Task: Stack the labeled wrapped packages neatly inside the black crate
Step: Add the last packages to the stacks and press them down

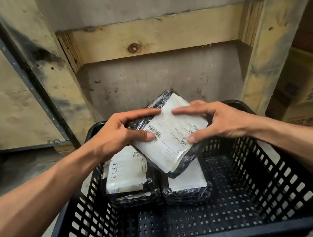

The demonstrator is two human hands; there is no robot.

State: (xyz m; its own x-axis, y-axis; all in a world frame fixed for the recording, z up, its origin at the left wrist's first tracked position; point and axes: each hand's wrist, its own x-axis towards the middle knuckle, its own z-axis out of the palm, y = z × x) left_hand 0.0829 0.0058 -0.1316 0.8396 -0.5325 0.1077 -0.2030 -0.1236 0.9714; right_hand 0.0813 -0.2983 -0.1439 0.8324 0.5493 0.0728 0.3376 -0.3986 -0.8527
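Both hands clamp one wrapped pkg (172, 134), tilted, label up, above the far half of the black crate (281, 169). Left hand (120, 134) grips its 9 o'clock edge, right hand (212, 121) its 3 o'clock edge, fingers curled on top, thumbs on the label. Below, inside the crate: left stack (127, 174) at 10 o'clock, single pkg (187, 184) just beside it at 12 o'clock. Wooden frame (153, 35) behind.

The light is soft and a bit dim, with a warm yellow look. The shiny clear wrap on the black package with the white paper label (172, 134) shows small bright glints. Straight lines bend near the edges. The far corners look dark and a little fuzzy.
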